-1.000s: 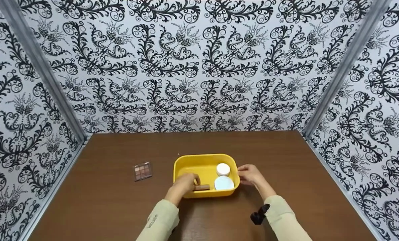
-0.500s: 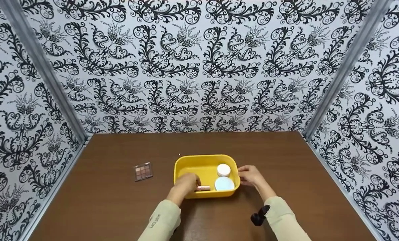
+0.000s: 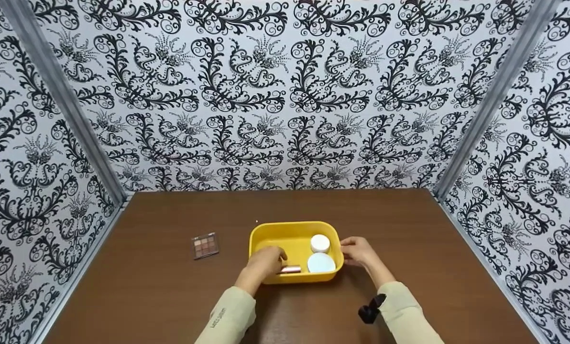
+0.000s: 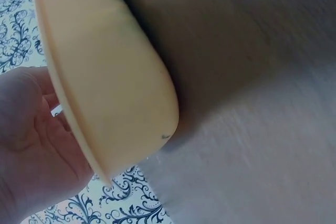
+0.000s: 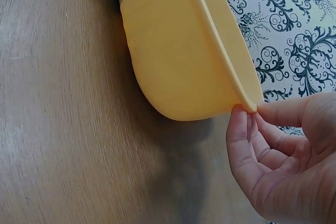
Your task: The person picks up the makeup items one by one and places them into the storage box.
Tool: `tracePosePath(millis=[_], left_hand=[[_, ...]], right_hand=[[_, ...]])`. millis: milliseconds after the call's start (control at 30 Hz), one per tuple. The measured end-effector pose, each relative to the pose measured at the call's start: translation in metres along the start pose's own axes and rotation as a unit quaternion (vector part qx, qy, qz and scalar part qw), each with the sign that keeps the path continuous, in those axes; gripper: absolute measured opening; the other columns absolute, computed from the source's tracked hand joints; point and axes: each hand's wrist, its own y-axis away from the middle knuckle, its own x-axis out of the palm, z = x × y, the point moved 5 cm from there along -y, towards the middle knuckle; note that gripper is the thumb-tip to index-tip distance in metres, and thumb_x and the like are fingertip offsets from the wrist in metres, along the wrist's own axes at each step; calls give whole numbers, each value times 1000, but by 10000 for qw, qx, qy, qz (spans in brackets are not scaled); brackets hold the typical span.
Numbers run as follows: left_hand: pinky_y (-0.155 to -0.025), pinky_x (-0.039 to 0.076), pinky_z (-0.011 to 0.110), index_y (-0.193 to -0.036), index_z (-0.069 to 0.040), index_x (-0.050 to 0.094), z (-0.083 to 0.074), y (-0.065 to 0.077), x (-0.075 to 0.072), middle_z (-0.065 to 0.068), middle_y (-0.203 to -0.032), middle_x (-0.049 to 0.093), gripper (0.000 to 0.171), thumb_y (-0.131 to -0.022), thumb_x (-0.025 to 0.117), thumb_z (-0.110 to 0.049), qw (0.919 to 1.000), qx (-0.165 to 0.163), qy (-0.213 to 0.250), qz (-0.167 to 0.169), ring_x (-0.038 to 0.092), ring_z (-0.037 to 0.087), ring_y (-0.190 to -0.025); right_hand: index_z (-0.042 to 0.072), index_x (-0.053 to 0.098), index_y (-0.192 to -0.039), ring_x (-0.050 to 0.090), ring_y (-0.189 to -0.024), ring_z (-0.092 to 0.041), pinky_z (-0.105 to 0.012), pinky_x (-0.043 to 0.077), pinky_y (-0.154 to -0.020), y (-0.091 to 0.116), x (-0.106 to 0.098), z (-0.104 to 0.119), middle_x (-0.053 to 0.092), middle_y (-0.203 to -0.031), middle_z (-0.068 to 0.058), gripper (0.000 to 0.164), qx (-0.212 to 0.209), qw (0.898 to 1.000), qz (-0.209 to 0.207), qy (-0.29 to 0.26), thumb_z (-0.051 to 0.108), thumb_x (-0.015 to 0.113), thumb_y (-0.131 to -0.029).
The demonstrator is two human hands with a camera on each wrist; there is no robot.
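Observation:
A yellow plastic tub (image 3: 290,278) stands on the brown table. My left hand (image 3: 266,262) reaches over its near left corner with curled fingers, holding a slim pinkish tube (image 3: 290,269) low along the near wall; only the tube's right end shows. In the left wrist view the tub's wall hides the fingertips of that hand (image 4: 31,140). At the tub's right end my right hand (image 3: 359,252) pinches the rim between thumb and fingers, plain in the right wrist view. Inside on the right sit a small white round jar (image 3: 320,243) and a wider white round container (image 3: 321,263).
An eyeshadow palette (image 3: 204,246) lies on the table (image 3: 170,296) left of the tub. Black-and-white patterned walls (image 3: 275,95) rise at the back and both sides. A black device (image 3: 371,309) is strapped at the right wrist.
The slim tube's visible end has turned from brown to pinkish white under the left fingers. Both hands and the tub stay nearly in place.

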Motion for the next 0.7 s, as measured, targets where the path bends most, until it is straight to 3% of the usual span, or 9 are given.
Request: tracePosePath(millis=[200,333,700], left_hand=[[-79,58,45,-107,-10,75,8,1,-15,5,-101,75,20,-89,67,-10,9994,-146,132,-276,70,26,-92],[-80,58,48,-108,-11,75,13,2,-29,8,-106,76,19,-92,67,-13,9979,-303,84,-573,71,33,-96],[-75,57,50,-106,-13,75,44,7,-69,12,-109,75,17,-92,65,-16,9840,-853,393,-1517,71,37,-94]], right_hand=[[-17,56,-119,64,-71,-15,-23,55,-61,0,0,1,66,-101,-22,31,-7,10000,-10,91,2,59,-95],[-17,55,-119,64,-71,-15,-23,55,-60,1,-1,2,66,-101,-22,30,-18,9999,-20,98,1,59,-95],[-17,55,-118,64,-73,-15,-24,55,-60,0,0,1,66,-100,-21,29,-15,10000,7,3,0,58,-94]])
